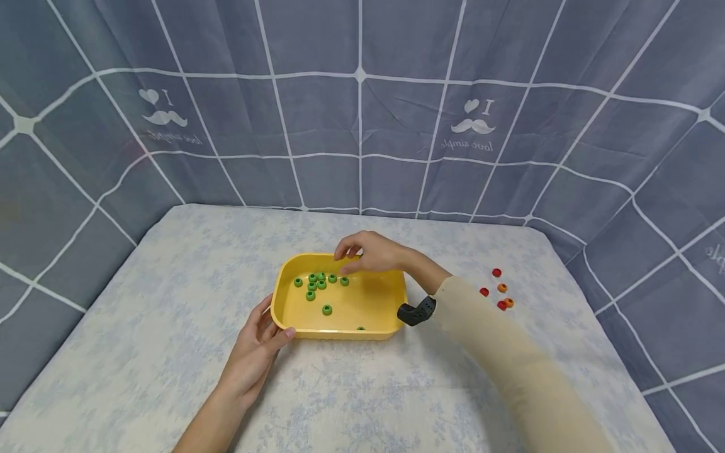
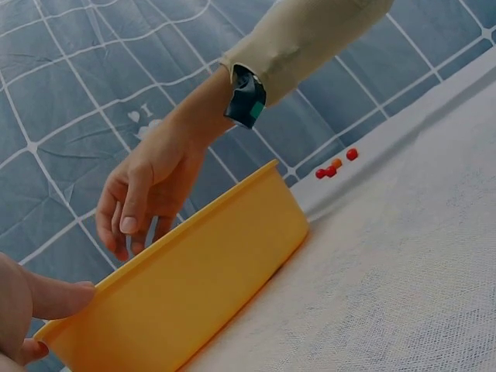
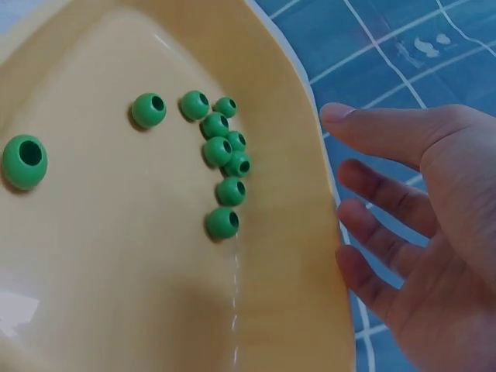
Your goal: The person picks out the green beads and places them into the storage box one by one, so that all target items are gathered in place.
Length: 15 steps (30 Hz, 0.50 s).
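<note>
A shallow yellow tray (image 1: pixel 362 307) sits on the table with several green beads (image 1: pixel 321 285) inside, each with a hole. Most of these cluster near its far wall; one lies by the near wall, partly hidden by the rim. My left hand (image 1: pixel 255 352) holds the tray's left end, thumb over the rim and fingers against the outside. Over the far rim hovers my right hand (image 1: pixel 376 251), its fingers loosely bent and apart, with nothing between them. In the right wrist view, the thumb (image 3: pixel 372 128) and fingers are beside the rim, away from the green beads (image 3: pixel 218 152).
To the right of the tray, red beads (image 1: pixel 496 272) and orange beads (image 1: pixel 502 287) lie scattered on the patterned tablecloth (image 1: pixel 170 302). A grey-blue curtain (image 1: pixel 396 119) with white lines rises behind and beside the table. A dark band (image 1: pixel 416 311) is around my right wrist.
</note>
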Each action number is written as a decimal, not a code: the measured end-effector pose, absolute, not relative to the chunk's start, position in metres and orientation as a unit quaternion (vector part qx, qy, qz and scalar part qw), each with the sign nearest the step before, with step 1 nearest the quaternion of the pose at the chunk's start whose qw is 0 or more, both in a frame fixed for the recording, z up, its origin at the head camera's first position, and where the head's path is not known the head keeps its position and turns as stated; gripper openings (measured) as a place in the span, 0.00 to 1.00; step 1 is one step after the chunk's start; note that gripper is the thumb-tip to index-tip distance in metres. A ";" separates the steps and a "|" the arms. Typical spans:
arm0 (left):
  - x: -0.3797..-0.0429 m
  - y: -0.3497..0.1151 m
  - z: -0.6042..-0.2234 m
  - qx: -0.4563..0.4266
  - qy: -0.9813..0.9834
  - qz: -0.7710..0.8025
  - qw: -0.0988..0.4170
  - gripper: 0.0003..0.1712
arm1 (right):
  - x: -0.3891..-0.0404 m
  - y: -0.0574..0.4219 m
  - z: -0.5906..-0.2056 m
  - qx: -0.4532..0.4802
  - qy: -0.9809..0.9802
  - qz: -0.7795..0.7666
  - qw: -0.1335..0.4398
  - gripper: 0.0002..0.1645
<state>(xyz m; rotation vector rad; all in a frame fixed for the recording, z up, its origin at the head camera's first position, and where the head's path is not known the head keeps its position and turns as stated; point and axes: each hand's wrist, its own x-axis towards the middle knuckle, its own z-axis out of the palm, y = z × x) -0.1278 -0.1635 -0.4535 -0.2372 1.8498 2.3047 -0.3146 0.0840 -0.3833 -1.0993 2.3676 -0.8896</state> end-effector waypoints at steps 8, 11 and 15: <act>-0.129 -0.166 -0.456 -0.078 0.622 0.775 0.084 0.53 | -0.317 0.107 -0.381 -0.338 0.849 -0.355 0.197 0.17; -0.130 -0.167 -0.455 -0.088 0.620 0.775 0.087 0.54 | -0.317 0.121 -0.379 -0.317 0.857 -0.358 0.194 0.17; -0.129 -0.174 -0.446 -0.100 0.630 0.765 0.089 0.56 | -0.317 0.144 -0.377 -0.296 0.862 -0.365 0.187 0.17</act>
